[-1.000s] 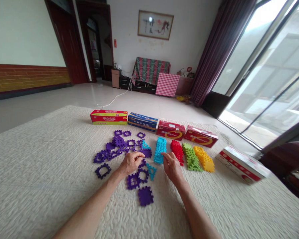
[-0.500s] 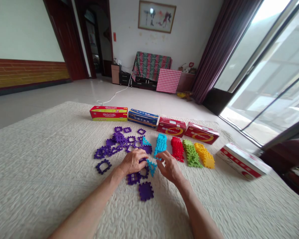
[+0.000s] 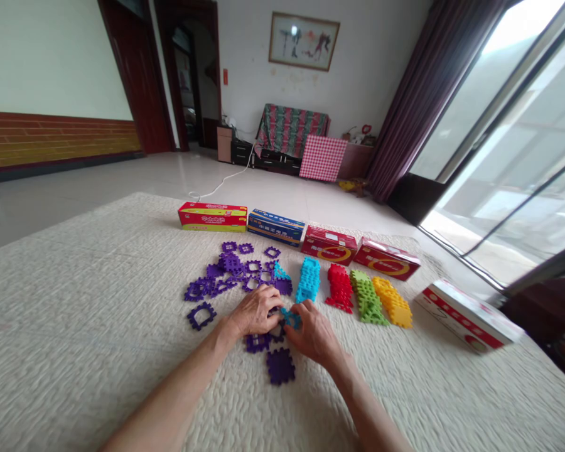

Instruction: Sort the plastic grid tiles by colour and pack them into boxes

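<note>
The left hand [image 3: 254, 311] and right hand [image 3: 314, 333] are bare. The left arm [image 3: 183, 384] and right arm [image 3: 361, 392] are bare too, thinner at the wrists [image 3: 229, 328].

The quilted cover [image 3: 98, 351] runs past the bottom of the picture, so its near edge is out of sight, and both forearms [image 3: 169, 395] are cut off there too. Around the cover's middle, the grip of the right hand [image 3: 311, 328] hides part of a light-blue piece [image 3: 292, 318]; whether the left hand [image 3: 258, 311] touches it cannot be told. That hand also hides parts of the purple pieces [image 3: 258, 342] beneath it. Small print on the boxes [image 3: 211, 218] along the cover's far edge is too small to read. Past its right edge, a dark red object [image 3: 558, 307] is cut off by the picture's side, its shape unclear
</note>
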Demonstrator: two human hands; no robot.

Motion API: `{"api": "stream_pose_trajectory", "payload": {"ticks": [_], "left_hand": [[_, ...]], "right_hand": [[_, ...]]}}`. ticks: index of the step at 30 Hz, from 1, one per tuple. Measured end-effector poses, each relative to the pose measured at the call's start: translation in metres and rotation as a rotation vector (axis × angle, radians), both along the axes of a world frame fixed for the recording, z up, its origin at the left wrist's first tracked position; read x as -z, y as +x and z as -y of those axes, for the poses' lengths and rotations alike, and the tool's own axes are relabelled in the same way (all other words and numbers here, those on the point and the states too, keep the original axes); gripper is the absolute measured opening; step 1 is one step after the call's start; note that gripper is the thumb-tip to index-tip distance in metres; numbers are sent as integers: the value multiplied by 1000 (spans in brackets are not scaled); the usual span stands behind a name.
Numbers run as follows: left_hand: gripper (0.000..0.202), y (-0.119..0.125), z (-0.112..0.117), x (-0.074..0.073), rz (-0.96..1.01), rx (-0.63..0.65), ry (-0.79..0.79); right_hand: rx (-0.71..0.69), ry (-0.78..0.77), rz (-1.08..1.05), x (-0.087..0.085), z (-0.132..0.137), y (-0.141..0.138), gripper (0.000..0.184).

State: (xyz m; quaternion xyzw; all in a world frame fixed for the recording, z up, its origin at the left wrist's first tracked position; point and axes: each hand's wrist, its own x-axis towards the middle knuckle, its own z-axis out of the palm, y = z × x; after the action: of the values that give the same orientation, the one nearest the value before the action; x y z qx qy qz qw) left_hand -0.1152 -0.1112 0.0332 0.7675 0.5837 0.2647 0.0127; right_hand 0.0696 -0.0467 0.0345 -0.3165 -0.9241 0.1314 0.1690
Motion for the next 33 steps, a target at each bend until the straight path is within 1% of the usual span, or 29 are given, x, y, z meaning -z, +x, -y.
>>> {"api": "stream_pose_trajectory", "payload": {"ticks": [3,5,8,11,14,17,19,21,24,27,29,32,33], "left_hand": [[14,-4,1,0,-3,-26,-11],[12,-9,2,0,-4,-45,-11],[17,-14,3,0,-5,-74,1],[27,-13,3,-4,21,-99,19],[37,-6,3,-10,61,-76,21],[57,3,4,-14,91,-44,24],[64,8,4,-14,95,-24,24],[61,13,4,-14,97,2,21],[42,17,4,-14,122,21,34],[24,18,3,-14,160,47,52],[13,17,1,-13,177,70,40],[18,15,0,-10,246,33,7],[16,15,-1,-9,287,12,-12]], "right_hand": [[-6,-44,-71,5,-2,-2,25],[-39,-78,-144,7,-1,-4,27],[-71,-113,-273,9,1,-7,27],[7,-198,-397,11,0,-10,26],[116,-356,-522,17,-5,-13,28],[170,-506,-637,23,-11,-15,34],[188,-579,-691,26,-12,-17,38],[207,-642,-733,24,-10,-19,42],[210,-703,-782,15,-6,-19,45],[167,-762,-841,7,-3,-16,44],[126,-826,-866,4,-2,-14,43],[81,-870,-843,5,-2,-15,39],[72,-870,-827,6,-2,-15,38]]}}
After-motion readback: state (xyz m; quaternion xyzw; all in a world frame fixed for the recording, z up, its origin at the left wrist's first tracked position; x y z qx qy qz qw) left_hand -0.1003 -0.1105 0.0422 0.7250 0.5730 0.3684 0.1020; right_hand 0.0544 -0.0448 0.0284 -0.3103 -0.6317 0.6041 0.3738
